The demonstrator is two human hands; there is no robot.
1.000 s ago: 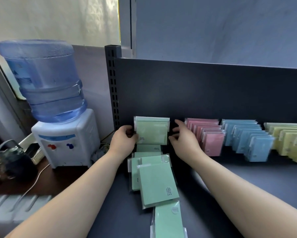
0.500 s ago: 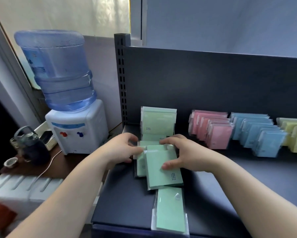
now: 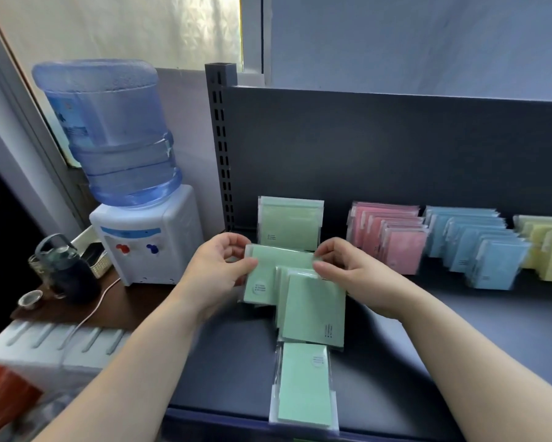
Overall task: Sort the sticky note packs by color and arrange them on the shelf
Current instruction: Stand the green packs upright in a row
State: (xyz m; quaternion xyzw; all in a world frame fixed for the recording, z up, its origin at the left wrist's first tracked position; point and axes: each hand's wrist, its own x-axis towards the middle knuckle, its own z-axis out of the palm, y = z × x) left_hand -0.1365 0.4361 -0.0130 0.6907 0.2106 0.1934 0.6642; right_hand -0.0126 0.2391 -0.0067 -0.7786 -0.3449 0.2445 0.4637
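In the head view, quite a lot is hidden. The lower right part of the green pack [image 3: 268, 269] that I hold is covered by the flat green pile [image 3: 314, 311] lying in front of it. Its upper right corner disappears under my right hand [image 3: 348, 275], so I cannot tell if its bottom edge touches the shelf [image 3: 459, 333]. My left hand [image 3: 217, 269] and its arm are a little blurred. The yellow row [image 3: 548, 250] is cut off by the right border. The fingers of both hands are curled and pinch this pack with the thumbs on its front face, the left at the upper left edge and the right at the upper right corner. The pack is over the left part of the shelf, just in front of the upright green pack [image 3: 290, 223] that stands against the back panel [image 3: 395, 148]. Its broad face looks toward me, its top edge runs left to right, and a round label sits at its lower left. I cannot judge its long axis, because part of it is covered. The front green pack [image 3: 303, 384] lies flat at the front edge of the shelf, with its long axis front to back. I count one pack in my hands, one front pack, at least two in the flat pile, and one upright. The pink row [image 3: 392, 244] has about five packs and the blue row [image 3: 478, 250] about six, but they overlap and I am not sure.
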